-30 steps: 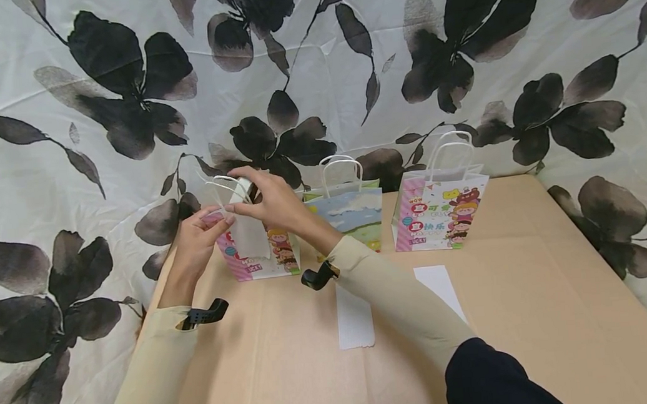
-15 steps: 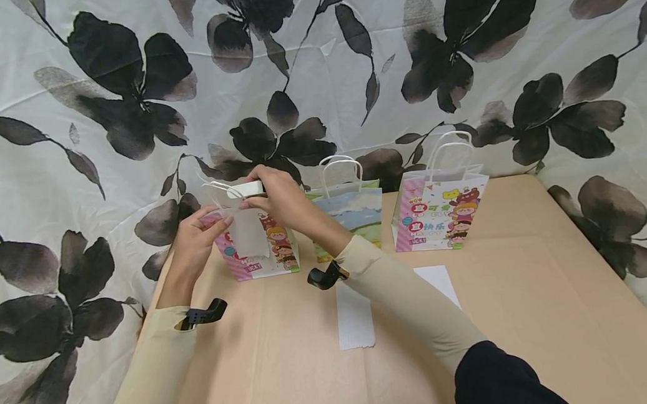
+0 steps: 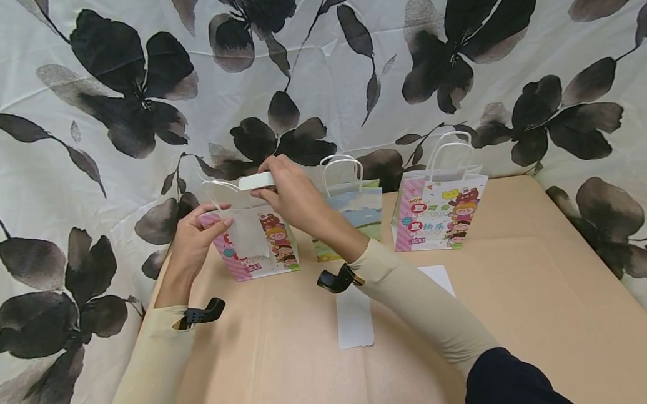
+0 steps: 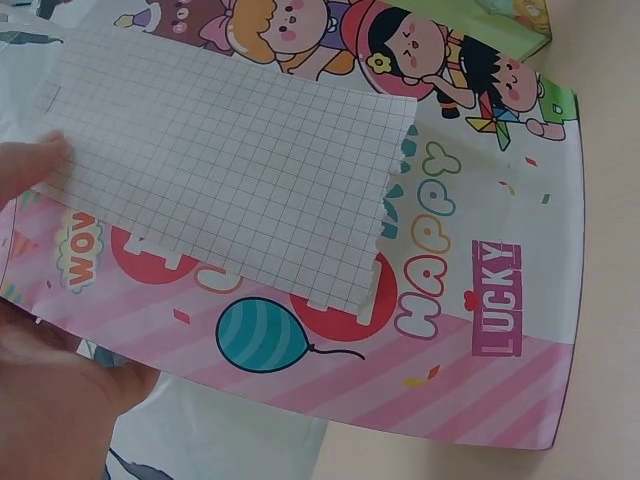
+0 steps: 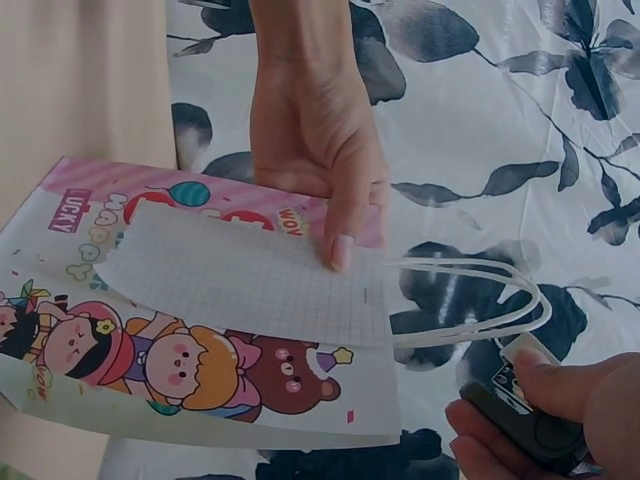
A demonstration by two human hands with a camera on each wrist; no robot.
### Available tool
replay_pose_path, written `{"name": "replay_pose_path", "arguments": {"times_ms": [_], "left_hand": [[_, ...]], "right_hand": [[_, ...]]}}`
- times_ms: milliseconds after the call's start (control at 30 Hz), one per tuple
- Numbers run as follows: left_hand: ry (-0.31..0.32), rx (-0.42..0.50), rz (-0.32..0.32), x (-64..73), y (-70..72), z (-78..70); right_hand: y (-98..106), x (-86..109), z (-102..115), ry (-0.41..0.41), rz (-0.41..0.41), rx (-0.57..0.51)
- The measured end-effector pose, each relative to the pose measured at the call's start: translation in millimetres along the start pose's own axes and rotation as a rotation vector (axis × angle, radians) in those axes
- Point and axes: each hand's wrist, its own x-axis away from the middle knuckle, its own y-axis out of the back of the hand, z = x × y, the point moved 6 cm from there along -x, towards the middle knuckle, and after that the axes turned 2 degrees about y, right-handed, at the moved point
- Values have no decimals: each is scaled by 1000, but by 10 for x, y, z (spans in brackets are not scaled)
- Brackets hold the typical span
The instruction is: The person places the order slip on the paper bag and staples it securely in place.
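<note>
A pink and white cartoon paper gift bag (image 3: 281, 245) with white cord handles stands at the left of the table. A strip of squared paper (image 4: 240, 160) lies flat against its front, and a small staple mark shows near the strip's upper end in the right wrist view. My left hand (image 3: 192, 236) pinches strip and bag at the top edge, thumb on the paper and fingers behind. My right hand (image 3: 297, 197) grips a small white and black stapler (image 5: 525, 420) beside the handles, apart from the paper.
A blue and green landscape gift bag (image 3: 358, 209) stands in the middle, partly behind my right arm. Farther right is another pink cartoon bag (image 3: 439, 212). Two white paper strips, one nearer (image 3: 355, 318) and one under the forearm (image 3: 438, 275), lie on the table. Floral cloth (image 3: 359, 68) hangs behind.
My right hand has drawn the stapler rightward, off the bag's top edge and the paper strip. It has turned from upright to level. My left hand keeps its pinch on the bag.
</note>
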Motion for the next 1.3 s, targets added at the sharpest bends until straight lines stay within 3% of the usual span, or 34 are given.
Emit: {"name": "replay_pose_path", "arguments": {"times_ms": [200,400,833,1100,1300], "left_hand": [[-11,34,0,5,8,-6],[-27,56,4,7,1,-27],[-38,77,12,33,73,-32],[-52,99,1,93,152,-40],[-34,85,-29,159,215,-21]], "right_hand": [[98,104,3,53,-52,-28],[199,213,-63,38,-48,-78],[435,543,-337,-54,71,-318],[614,780,-467,-85,146,-360],[761,956,-605,-95,166,-322]]}}
